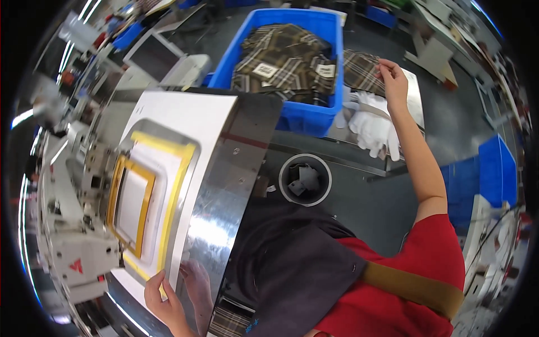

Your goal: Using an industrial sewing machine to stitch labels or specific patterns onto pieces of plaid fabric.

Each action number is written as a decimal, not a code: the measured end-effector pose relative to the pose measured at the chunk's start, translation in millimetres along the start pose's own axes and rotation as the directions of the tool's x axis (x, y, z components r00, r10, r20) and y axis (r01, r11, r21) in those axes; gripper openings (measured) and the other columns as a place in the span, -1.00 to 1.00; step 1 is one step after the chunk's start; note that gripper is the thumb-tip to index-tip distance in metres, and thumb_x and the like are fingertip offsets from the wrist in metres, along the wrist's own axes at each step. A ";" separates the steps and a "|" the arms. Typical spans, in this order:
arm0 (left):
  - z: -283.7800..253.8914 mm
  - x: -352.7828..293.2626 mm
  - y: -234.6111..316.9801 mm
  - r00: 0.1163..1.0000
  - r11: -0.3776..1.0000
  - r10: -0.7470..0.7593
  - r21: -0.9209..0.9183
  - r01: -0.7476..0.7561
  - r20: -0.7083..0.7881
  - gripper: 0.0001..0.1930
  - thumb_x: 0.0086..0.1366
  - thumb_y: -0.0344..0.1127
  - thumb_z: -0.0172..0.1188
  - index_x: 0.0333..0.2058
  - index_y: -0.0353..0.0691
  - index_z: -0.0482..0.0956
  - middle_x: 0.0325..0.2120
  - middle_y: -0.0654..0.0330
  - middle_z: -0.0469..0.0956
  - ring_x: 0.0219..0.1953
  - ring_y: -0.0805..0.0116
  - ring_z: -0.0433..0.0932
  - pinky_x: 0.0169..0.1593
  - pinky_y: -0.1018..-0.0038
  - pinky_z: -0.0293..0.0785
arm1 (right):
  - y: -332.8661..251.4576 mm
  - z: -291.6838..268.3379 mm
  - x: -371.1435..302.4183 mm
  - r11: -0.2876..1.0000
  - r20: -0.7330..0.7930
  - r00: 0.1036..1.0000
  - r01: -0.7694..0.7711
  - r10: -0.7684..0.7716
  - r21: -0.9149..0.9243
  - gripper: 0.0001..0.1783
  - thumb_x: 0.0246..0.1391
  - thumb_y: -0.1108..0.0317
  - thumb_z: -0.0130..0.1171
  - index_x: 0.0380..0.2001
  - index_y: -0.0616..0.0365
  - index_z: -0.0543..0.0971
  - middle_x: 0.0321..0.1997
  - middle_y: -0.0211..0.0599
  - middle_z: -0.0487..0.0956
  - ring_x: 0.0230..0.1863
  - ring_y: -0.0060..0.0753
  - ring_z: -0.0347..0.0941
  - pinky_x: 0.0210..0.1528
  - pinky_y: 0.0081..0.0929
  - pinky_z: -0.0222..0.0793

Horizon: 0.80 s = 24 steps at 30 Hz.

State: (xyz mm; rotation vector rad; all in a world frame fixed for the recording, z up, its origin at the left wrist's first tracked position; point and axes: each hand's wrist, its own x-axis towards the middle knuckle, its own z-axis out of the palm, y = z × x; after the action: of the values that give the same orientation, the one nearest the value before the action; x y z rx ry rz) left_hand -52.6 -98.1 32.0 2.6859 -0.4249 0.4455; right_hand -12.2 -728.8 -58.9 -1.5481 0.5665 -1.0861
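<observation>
At the upper right, my right hand [394,84] has its fingers pinched at the right edge of a brown plaid fabric piece [359,70], which lies flat beside a blue bin. My left hand [164,303] is low on the left, at the near end of a white board [216,109] on the machine table. Its fingers are loosely bent and apart, with yellow tape [178,185] showing between them. On the board sits a yellow-edged rectangular frame [147,210], next to the sewing machine head [84,258]. No cloth shows inside the frame.
The blue bin [306,118] holds a heap of plaid pieces [281,48] with white labels. White gloves [373,126] lie on the metal stand below my right hand. A round waste bin [282,188] with dark scraps stands on the floor. Blue crates [497,171] are at far right.
</observation>
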 end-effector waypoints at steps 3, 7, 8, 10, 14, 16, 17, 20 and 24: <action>29.8 43.2 5.2 0.977 0.978 0.210 0.001 -0.211 0.031 -0.88 0.21 -0.51 0.12 -0.27 -0.34 0.58 -0.36 0.06 0.59 -0.30 0.09 0.56 -0.20 0.32 0.44 | 69.5 -72.7 2.6 0.840 0.126 0.991 0.035 0.041 -0.542 -0.81 0.08 0.39 0.15 -0.24 0.18 0.62 -0.34 -0.24 0.64 -0.32 -0.41 0.57 -0.23 -0.48 0.46; 55.1 61.1 0.1 0.960 0.960 0.272 0.043 -0.275 0.064 -0.89 0.22 -0.48 0.14 -0.28 -0.32 0.59 -0.35 0.07 0.59 -0.29 0.09 0.56 -0.17 0.31 0.46 | 113.3 -67.9 -40.4 0.701 0.426 0.895 0.220 0.131 -0.678 -0.81 0.01 0.32 0.21 -0.28 0.09 0.64 -0.36 -0.19 0.64 -0.30 -0.20 0.59 -0.21 -0.33 0.47; 57.6 60.3 -1.0 0.961 0.961 0.269 0.048 -0.273 0.069 -0.89 0.22 -0.48 0.14 -0.28 -0.32 0.59 -0.35 0.07 0.59 -0.29 0.09 0.56 -0.17 0.31 0.46 | 109.3 -49.5 -50.4 0.672 0.488 0.867 0.303 0.099 -0.676 -0.81 0.00 0.28 0.23 -0.30 0.08 0.64 -0.36 -0.20 0.64 -0.28 -0.18 0.59 -0.21 -0.30 0.47; 61.5 56.3 -3.1 0.964 0.964 0.267 -0.003 -0.267 -0.001 -0.89 0.21 -0.46 0.16 -0.29 -0.30 0.59 -0.34 0.07 0.59 -0.28 0.10 0.56 -0.17 0.32 0.46 | 108.7 -8.1 -62.4 0.597 0.452 0.868 0.255 0.207 -0.761 -0.78 -0.02 0.24 0.26 -0.32 0.11 0.63 -0.36 -0.17 0.64 -0.26 -0.15 0.59 -0.20 -0.25 0.48; 61.9 52.3 -4.8 0.973 0.973 0.228 -0.040 -0.228 -0.022 -0.90 0.21 -0.47 0.16 -0.29 -0.29 0.59 -0.34 0.08 0.59 -0.28 0.10 0.55 -0.17 0.33 0.46 | 170.1 31.2 -63.8 0.318 0.267 0.951 0.208 0.156 -0.925 -0.65 -0.09 0.12 0.32 -0.39 0.21 0.61 -0.38 -0.05 0.63 -0.24 -0.04 0.58 -0.18 -0.14 0.49; 63.8 53.8 -3.4 0.970 0.969 0.244 -0.048 -0.244 -0.012 -0.90 0.20 -0.49 0.15 -0.30 -0.28 0.59 -0.35 0.07 0.58 -0.28 0.10 0.55 -0.17 0.33 0.47 | 201.6 40.0 -57.0 0.316 0.274 0.955 0.228 0.110 -0.921 -0.63 -0.10 0.13 0.30 -0.38 0.26 0.62 -0.33 0.07 0.62 -0.22 0.02 0.58 -0.13 -0.11 0.49; 63.8 53.0 -3.5 0.969 0.969 0.246 -0.033 -0.246 -0.009 -0.90 0.18 -0.50 0.16 -0.31 -0.28 0.59 -0.34 0.07 0.59 -0.29 0.09 0.56 -0.18 0.32 0.47 | 202.9 45.8 -54.4 0.368 0.205 0.945 0.102 0.254 -0.924 -0.63 -0.11 0.14 0.28 -0.36 0.26 0.63 -0.29 0.09 0.62 -0.21 0.04 0.58 -0.11 -0.11 0.49; 62.5 51.2 -1.3 0.967 0.966 0.254 -0.050 -0.255 -0.025 -0.89 0.15 -0.50 0.17 -0.32 -0.27 0.59 -0.34 0.07 0.59 -0.29 0.08 0.56 -0.19 0.32 0.48 | 190.7 52.9 -45.1 0.460 0.151 0.910 -0.048 0.387 -0.887 -0.63 -0.10 0.14 0.24 -0.34 0.26 0.63 -0.27 0.13 0.61 -0.18 0.10 0.57 -0.10 -0.10 0.47; 66.0 52.3 2.9 0.951 0.949 0.304 -0.073 -0.307 -0.053 -0.87 0.09 -0.50 0.20 -0.33 -0.25 0.60 -0.35 0.08 0.59 -0.31 0.08 0.57 -0.22 0.32 0.50 | 137.0 14.0 5.4 0.623 0.186 0.890 -0.131 0.417 -0.771 -0.63 -0.05 0.14 0.21 -0.40 0.31 0.61 -0.41 0.01 0.62 -0.31 -0.12 0.60 -0.22 -0.17 0.48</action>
State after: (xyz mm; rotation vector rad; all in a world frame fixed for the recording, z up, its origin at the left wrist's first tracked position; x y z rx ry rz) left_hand 9.9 -140.0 -6.0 2.5340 -0.8353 0.5570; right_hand 28.8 -764.3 -185.6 -2.2057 1.0483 -0.2809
